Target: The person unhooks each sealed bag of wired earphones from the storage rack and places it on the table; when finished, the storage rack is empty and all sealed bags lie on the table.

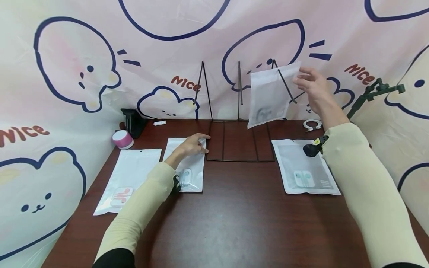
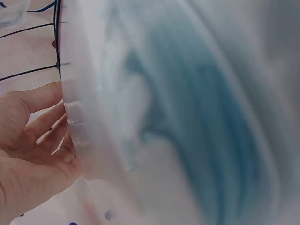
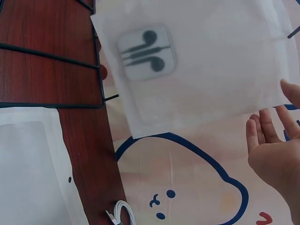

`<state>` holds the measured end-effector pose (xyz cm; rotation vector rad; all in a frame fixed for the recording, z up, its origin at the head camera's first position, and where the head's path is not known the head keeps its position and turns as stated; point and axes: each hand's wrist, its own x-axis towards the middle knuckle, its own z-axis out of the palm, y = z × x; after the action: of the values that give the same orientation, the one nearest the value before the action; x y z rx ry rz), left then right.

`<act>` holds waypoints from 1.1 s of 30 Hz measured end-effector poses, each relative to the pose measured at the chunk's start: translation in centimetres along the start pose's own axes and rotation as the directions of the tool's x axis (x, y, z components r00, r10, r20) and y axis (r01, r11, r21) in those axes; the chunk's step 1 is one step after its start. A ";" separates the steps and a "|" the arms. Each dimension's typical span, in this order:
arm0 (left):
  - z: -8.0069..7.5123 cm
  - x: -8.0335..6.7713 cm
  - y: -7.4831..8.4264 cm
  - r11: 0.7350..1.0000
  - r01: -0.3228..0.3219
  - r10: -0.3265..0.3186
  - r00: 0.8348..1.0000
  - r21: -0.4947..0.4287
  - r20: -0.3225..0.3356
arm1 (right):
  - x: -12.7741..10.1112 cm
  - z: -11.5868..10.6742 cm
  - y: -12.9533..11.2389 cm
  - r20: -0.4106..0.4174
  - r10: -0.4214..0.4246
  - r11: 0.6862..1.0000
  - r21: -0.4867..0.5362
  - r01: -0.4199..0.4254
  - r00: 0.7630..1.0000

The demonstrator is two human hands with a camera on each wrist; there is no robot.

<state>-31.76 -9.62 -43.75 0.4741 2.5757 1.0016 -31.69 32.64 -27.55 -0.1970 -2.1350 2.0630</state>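
Note:
My right hand [image 1: 303, 79] is raised at the back right, fingers straight, fingertips at the top right corner of a white bag [image 1: 269, 95] that hangs against the black wire rack [image 1: 239, 160]. In the right wrist view the bag [image 3: 197, 70] shows dark earphones inside, and the hand [image 3: 274, 129] is open beside its corner. My left hand [image 1: 200, 144] lies flat on the top end of another earphone bag [image 1: 189, 169] on the table. In the left wrist view the hand's [image 2: 47, 124] fingers lie straight at the edge of that blurred bag [image 2: 164, 117].
A bag with pink earphones [image 1: 125, 180] lies at the left and another earphone bag [image 1: 303, 171] at the right. A pink round object [image 1: 122, 139], a black stand [image 1: 134, 121], a white cable [image 1: 312, 124] and a black clamp arm [image 1: 373, 91] stand along the back.

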 end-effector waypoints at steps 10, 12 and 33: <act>0.0 0.0 0.2 1.000 -0.013 0.013 1.000 0.013 0.004 | -0.6 -0.5 0.4 0.058 -0.055 0.988 0.145 0.046 0.997; 0.0 0.0 0.2 1.000 -0.016 0.016 1.000 0.024 0.000 | -0.8 -0.6 0.4 0.084 -0.073 0.986 0.156 0.059 0.994; 0.0 0.1 0.2 0.998 -0.027 0.028 1.000 0.055 -0.012 | -4.9 -4.8 1.6 0.399 -0.120 0.991 0.094 0.090 0.909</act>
<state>-31.76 -9.41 -43.63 0.5207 2.6203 0.9480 -25.92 36.31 -29.09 0.3831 -2.2165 2.2699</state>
